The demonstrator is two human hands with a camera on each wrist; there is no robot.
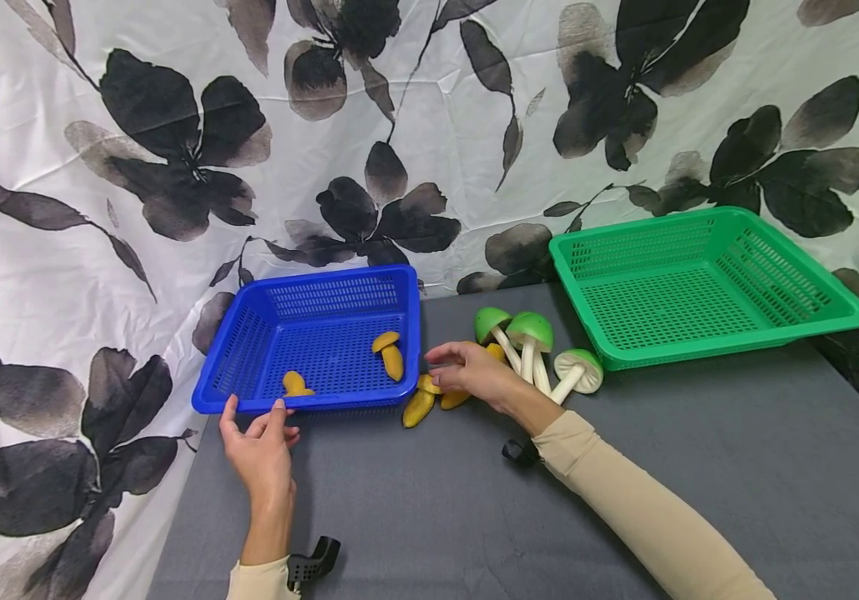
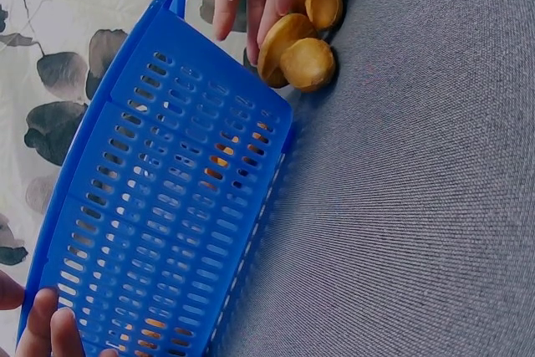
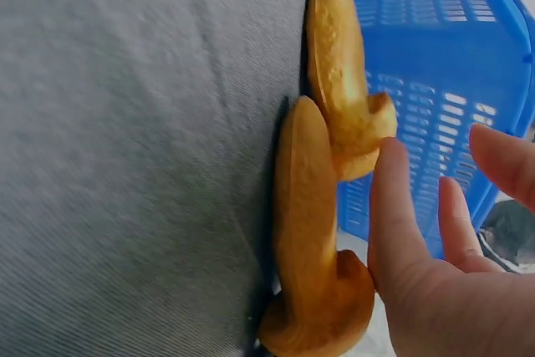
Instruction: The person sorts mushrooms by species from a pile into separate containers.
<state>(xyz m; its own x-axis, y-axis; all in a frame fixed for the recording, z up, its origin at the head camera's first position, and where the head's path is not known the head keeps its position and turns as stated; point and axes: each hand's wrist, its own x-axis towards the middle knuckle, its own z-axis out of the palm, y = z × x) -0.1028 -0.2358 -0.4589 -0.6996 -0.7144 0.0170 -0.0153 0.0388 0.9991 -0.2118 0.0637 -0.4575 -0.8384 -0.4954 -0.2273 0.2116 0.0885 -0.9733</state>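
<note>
My left hand [image 1: 260,457] grips the near rim of a blue plastic basket [image 1: 305,402], its fingertips against the outer wall in the left wrist view. Two yellow toy mushrooms lie inside: one mushroom [image 1: 392,358] near the right wall, another [image 1: 295,383] by the near wall. Just right of the basket, my right hand [image 1: 480,379] hovers with loosely bent fingers over several yellow mushrooms on the table. In the right wrist view, its fingers come close to one yellow mushroom [image 3: 343,73] beside the basket, while a second mushroom [image 3: 306,198] lies nearer; nothing is between finger and thumb.
Several green-capped mushrooms [image 1: 530,332] with white stems lie in a cluster right of my right hand. A green plastic basket [image 1: 601,354] stands at the back right. Grey cloth [image 1: 429,517] covers the table, and a floral curtain [image 1: 429,100] hangs behind.
</note>
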